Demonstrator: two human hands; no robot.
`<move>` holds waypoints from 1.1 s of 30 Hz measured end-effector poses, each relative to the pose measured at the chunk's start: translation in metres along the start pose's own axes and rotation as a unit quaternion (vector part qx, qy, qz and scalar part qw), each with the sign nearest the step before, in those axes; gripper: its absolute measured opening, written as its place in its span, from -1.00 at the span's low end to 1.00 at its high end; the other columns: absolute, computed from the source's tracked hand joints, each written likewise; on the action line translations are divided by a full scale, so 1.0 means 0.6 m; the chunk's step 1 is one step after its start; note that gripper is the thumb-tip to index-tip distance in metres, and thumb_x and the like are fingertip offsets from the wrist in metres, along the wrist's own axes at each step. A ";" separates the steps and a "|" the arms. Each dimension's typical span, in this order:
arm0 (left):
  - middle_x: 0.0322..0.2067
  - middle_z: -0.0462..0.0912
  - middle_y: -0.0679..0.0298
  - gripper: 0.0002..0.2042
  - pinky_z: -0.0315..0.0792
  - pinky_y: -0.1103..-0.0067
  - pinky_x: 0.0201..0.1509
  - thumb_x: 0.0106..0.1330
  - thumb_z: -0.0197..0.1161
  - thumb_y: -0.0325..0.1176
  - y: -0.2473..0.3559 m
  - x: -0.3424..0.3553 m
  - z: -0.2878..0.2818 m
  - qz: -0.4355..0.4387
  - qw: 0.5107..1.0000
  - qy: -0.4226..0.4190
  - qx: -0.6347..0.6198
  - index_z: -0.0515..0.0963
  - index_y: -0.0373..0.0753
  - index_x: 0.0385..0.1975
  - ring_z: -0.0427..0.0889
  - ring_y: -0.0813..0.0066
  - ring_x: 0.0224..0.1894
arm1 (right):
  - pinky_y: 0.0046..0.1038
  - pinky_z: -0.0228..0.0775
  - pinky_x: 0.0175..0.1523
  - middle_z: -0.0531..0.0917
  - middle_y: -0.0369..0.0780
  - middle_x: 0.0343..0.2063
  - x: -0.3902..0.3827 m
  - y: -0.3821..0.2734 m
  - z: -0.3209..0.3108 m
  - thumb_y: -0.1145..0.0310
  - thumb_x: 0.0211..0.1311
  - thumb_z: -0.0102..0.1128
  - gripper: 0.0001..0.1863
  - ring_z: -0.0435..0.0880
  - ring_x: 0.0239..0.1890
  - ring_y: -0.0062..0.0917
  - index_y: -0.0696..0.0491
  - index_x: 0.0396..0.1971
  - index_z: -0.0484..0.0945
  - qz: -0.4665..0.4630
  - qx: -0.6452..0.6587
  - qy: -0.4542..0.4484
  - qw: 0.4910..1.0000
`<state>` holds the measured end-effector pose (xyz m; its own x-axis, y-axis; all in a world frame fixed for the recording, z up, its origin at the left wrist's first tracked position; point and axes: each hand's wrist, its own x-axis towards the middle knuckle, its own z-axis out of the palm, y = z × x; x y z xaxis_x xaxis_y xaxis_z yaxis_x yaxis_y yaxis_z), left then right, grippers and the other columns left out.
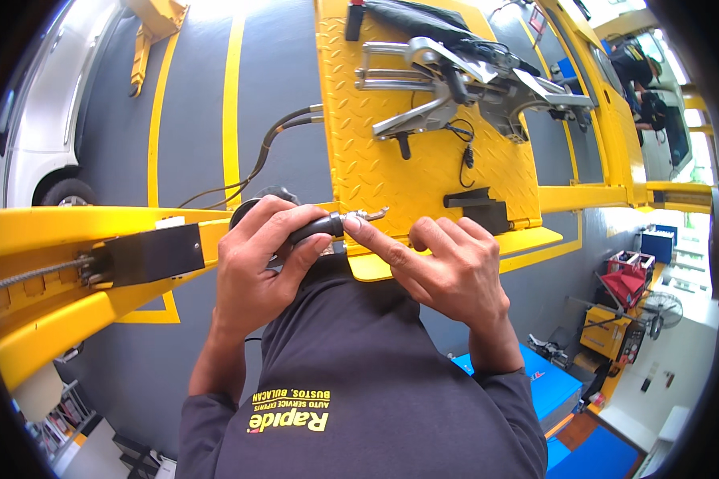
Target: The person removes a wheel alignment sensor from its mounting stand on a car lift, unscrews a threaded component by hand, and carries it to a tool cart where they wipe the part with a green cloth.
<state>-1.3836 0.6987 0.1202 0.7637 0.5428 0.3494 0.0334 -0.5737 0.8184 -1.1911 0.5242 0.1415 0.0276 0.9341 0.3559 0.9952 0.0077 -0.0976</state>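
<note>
My left hand (265,259) is wrapped round a black cylindrical handle (321,230), closed on it with the thumb against its side. A slim metal fitting (365,215) sticks out of the handle to the right and ends in a small hooked tip. With its index finger stretched out, my right hand (443,263) touches the fitting near the handle; its other fingers are curled. Its thumb is largely hidden, and nothing shows inside this hand. Both hands are over the near left corner of a yellow tread-plate platform (359,176).
A silver wheel-alignment clamp (455,88) lies on the platform's far part. Dark hoses (272,144) run along the floor on the left. Yellow lift beams (88,299) stand close at the left, a white car (52,104) beyond. Behind on the right is a blue cabinet (547,391).
</note>
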 end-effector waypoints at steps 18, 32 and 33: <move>-0.24 0.71 0.23 -0.65 0.59 0.47 -0.22 0.15 0.60 -0.49 0.079 0.117 0.197 0.123 0.990 -0.001 0.061 0.79 -0.25 -0.03 0.70 0.36 -0.28 | -0.70 0.15 -0.46 0.56 -0.39 -0.57 -0.107 0.164 -0.082 0.46 0.26 0.26 -0.28 0.40 -0.60 -0.86 0.19 0.46 0.35 0.280 0.658 -0.055 0.697; -0.25 0.69 0.20 -0.64 0.58 0.49 -0.26 0.15 0.60 -0.55 0.129 0.190 0.405 0.152 0.979 0.072 0.115 0.80 -0.28 -0.01 0.70 0.37 -0.30 | -0.68 0.21 -0.49 0.49 -0.26 -0.60 -0.251 0.328 -0.090 0.33 0.25 0.14 -0.08 0.33 -0.66 -0.71 0.26 0.61 0.08 0.213 0.962 0.030 0.171; -0.25 0.69 0.18 -0.65 0.59 0.49 -0.27 0.18 0.59 -0.56 0.134 0.195 0.417 0.128 0.983 0.073 0.106 0.79 -0.30 -0.01 0.70 0.37 -0.30 | -0.67 0.24 -0.47 0.51 -0.26 -0.58 -0.255 0.333 -0.097 0.34 0.25 0.15 -0.08 0.36 -0.64 -0.71 0.26 0.61 0.07 0.221 0.935 0.050 0.273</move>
<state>-1.1303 0.5625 0.1130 0.6641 0.4384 0.6056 -0.0024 -0.8088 0.5881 -0.9911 0.3622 0.1215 0.2006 0.9778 -0.0604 -0.8930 0.1571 -0.4217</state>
